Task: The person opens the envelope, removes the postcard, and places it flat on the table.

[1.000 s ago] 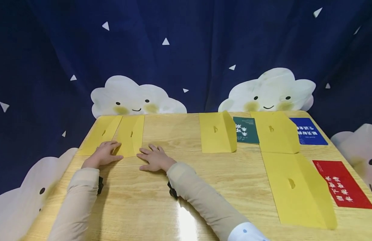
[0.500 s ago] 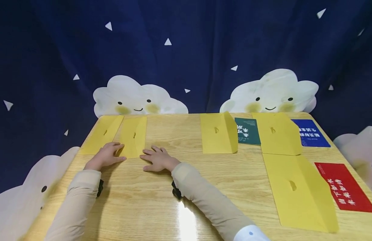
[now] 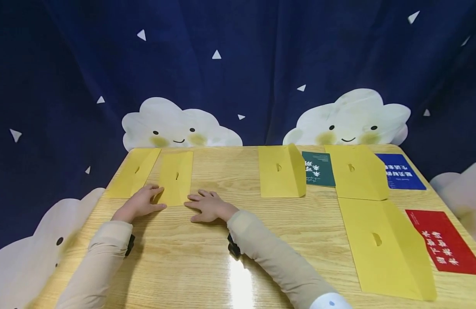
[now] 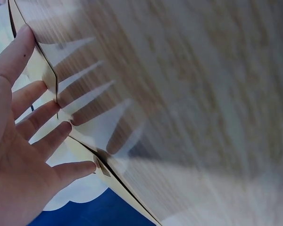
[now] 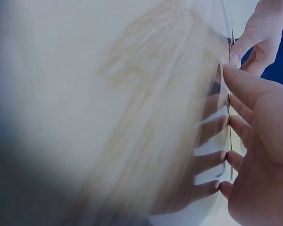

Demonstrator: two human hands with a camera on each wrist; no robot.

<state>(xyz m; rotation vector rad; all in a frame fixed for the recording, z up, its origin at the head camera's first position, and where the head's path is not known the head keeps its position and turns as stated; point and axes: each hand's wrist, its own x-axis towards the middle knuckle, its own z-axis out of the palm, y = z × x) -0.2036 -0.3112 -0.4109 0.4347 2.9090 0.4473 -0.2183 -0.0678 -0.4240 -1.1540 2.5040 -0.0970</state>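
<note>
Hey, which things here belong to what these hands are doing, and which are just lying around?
Likely in the job: left hand, right hand, yellow envelope between them.

Seemingly just lying about: far-left envelope, three envelopes on the right, green card, blue card, red card.

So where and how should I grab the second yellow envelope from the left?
Probably pinch the yellow envelope by its near short edge, coming from the near side: it lies flat, that edge faces the camera, and the left hand and right hand are by its two near corners.
</note>
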